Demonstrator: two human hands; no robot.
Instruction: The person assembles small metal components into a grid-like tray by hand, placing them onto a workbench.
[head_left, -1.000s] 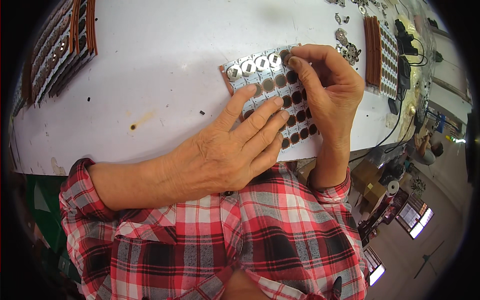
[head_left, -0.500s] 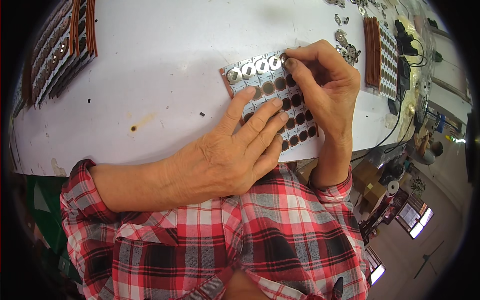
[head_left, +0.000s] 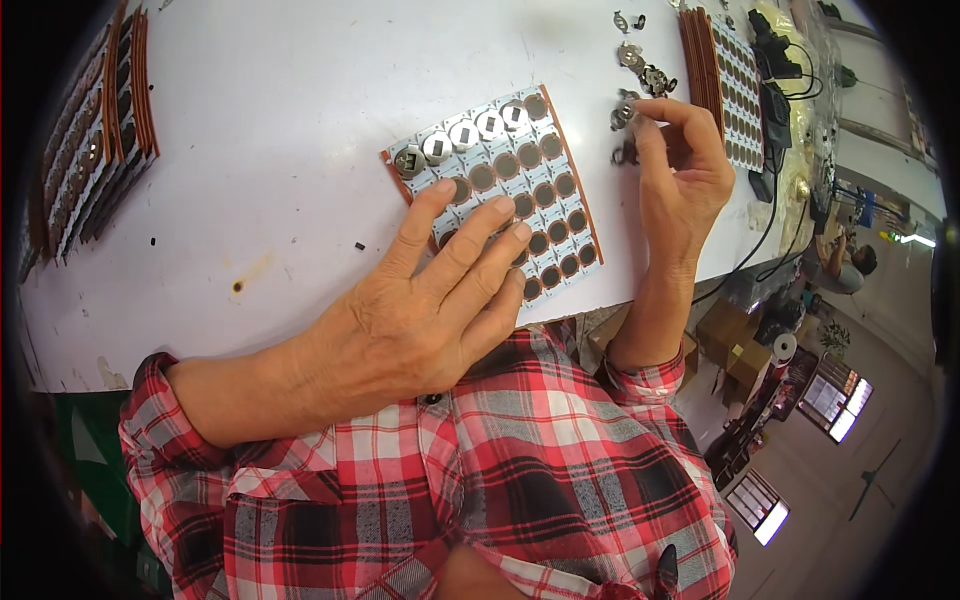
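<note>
Bluish-white panel (head_left: 510, 140), 5 silver clips (head_left: 457, 137)

Pale-blue board (head_left: 518, 183), brown-edged; red plaid shirt (head_left: 560, 440).

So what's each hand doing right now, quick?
Left hand: open, fingers spread on the circuit-board panel.
Right hand: thumb and forefinger at a metal clip; whether they grip it cannot be told.
</note>
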